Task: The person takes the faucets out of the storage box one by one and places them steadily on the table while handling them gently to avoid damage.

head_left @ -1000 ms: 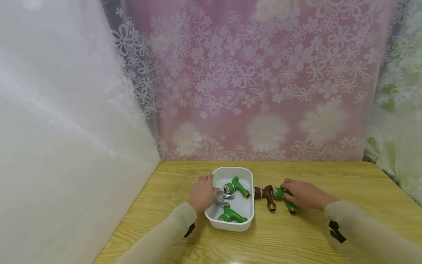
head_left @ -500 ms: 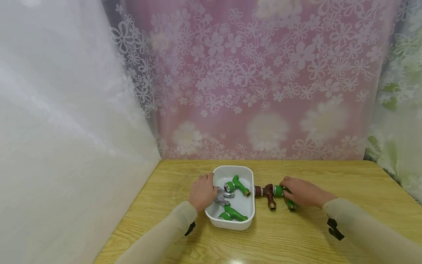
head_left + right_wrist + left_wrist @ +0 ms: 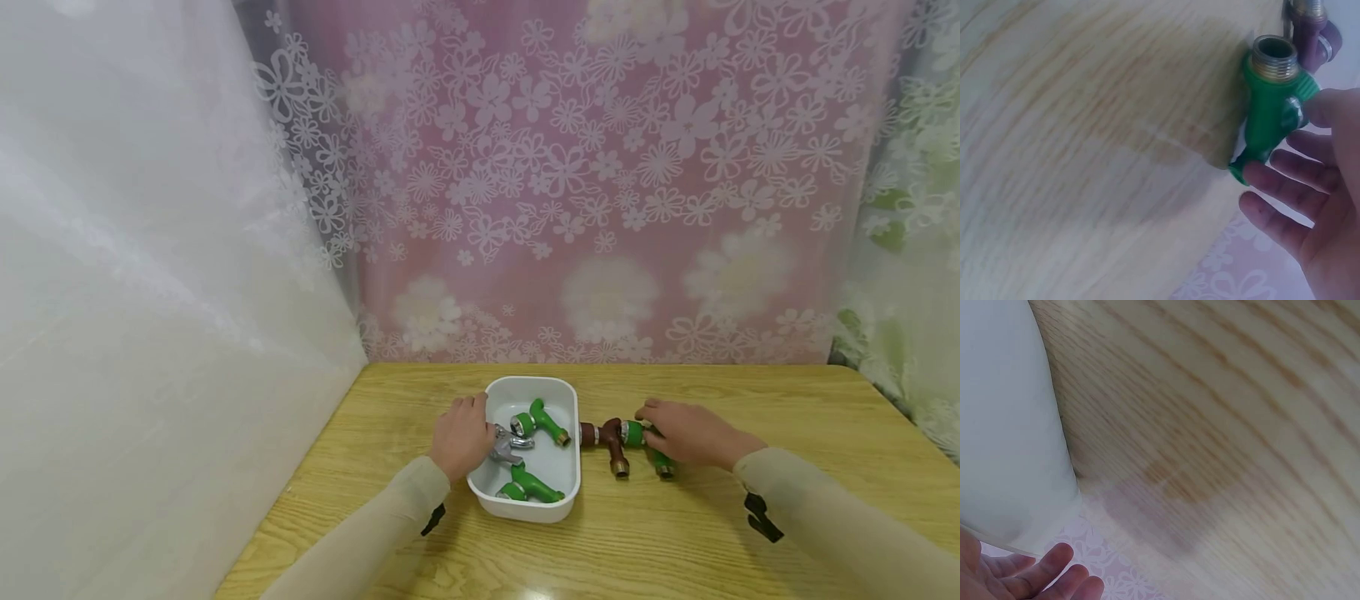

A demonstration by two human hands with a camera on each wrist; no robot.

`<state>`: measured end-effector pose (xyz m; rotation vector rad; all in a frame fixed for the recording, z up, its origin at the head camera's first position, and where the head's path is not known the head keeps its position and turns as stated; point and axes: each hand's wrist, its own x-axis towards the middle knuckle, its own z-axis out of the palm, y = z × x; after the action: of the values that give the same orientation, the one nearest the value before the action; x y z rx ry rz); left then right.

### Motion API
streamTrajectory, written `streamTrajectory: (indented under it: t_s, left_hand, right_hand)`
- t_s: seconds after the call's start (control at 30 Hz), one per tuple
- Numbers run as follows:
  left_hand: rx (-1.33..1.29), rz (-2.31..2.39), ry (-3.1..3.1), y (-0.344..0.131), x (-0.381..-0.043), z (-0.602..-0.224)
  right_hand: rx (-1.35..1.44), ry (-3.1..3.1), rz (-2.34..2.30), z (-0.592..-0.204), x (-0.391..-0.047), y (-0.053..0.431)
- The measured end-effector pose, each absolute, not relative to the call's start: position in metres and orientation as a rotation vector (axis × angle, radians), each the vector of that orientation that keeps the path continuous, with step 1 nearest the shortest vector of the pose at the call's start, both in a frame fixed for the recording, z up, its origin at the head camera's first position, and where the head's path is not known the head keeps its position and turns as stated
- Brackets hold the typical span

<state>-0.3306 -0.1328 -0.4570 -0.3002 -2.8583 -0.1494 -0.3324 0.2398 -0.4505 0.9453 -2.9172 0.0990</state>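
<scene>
In the head view, my left hand [image 3: 461,437] grips the left rim of a white tub [image 3: 551,508], thumb over the inside. The left wrist view shows its fingers [image 3: 1054,565] beside the tub's wall. Inside the tub lie two green taps, one at the back [image 3: 547,421] and one at the front [image 3: 536,485], with a chrome tap [image 3: 506,446] between them, partly covered by my thumb. My right hand [image 3: 690,433] holds another green tap [image 3: 1266,115] lying on the table, thumb at its collar and fingers loosely round it. Its base end meets a brown tap [image 3: 617,450].
The brown tap lies between the tub's right wall and the green tap, in one row on the wooden table [image 3: 750,533]. A pink floral curtain [image 3: 600,167] hangs behind the table's back edge. White sheeting [image 3: 150,292] closes off the left side.
The right hand has slid its green tap slightly left, closing the small gap to the brown tap. The left hand stays on the tub rim.
</scene>
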Motion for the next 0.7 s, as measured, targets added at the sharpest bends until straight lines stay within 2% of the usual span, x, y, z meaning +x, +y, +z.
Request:
streamTrajectory:
  t_s: [0.7]
  left_hand:
    - [-0.304,-0.179,-2.853,-0.134,-0.331,-0.457]
  right_hand:
    - [1.252,-2.686,0.069,-0.403,-0.314,0.182]
